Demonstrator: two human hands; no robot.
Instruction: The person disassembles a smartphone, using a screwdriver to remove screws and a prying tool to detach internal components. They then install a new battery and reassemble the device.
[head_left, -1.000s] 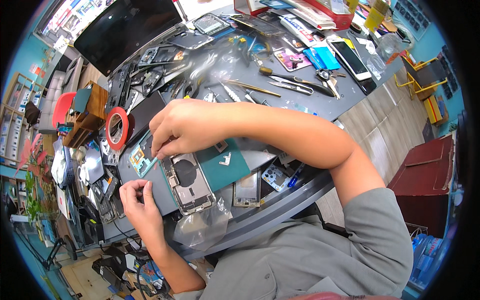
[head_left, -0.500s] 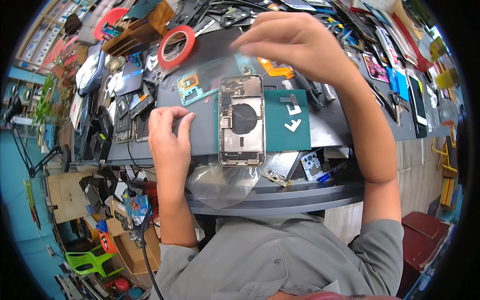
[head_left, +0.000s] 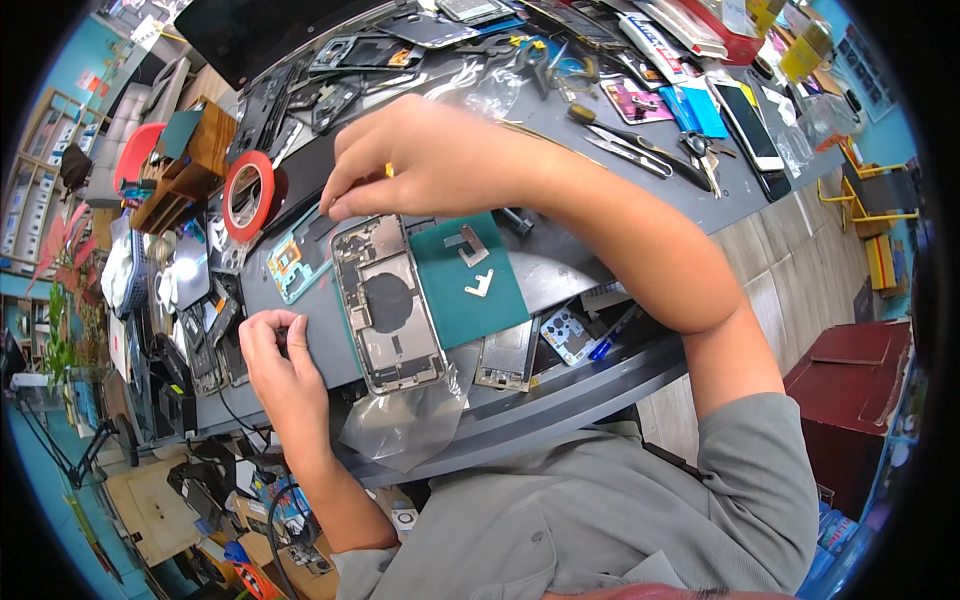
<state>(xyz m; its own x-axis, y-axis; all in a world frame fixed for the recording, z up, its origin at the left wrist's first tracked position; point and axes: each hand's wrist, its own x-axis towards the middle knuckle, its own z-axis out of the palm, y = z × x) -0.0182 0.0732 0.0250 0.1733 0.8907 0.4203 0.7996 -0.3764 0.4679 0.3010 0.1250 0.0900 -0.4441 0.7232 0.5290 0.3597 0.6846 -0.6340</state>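
- Seen from the head, the right hand (head_left: 425,150) hangs above the far end of the opened phone (head_left: 405,350), its elbow bent out to the side and its forearm slanting across the table (head_left: 710,215); the wrist is arched, the knuckles lifted, the fingers pointing left and down; thumb and forefinger are brought together at the tips, though I cannot tell what, if anything, sits between them.
- Lower on the left, the left hand (head_left: 285,360) rests by the table's near edge, fingers curled inward, thumb close to the forefinger; whether it grips anything is hidden.
- The phone lies on the left part of a flat teal mat (head_left: 490,310), its near end reaching past the mat; a long, round-cornered metal shell, silvery inside, with a dark round patch in the middle.
- Right of it, on the mat, lie a pale angled bracket (head_left: 480,283) and a duller hooked plate (head_left: 471,250).
- A crinkled, see-through bag (head_left: 405,425) droops by the phone's near end; left of the phone are a thin pale-blue frame (head_left: 297,265) with orange markings and a smooth red tape roll (head_left: 268,200).
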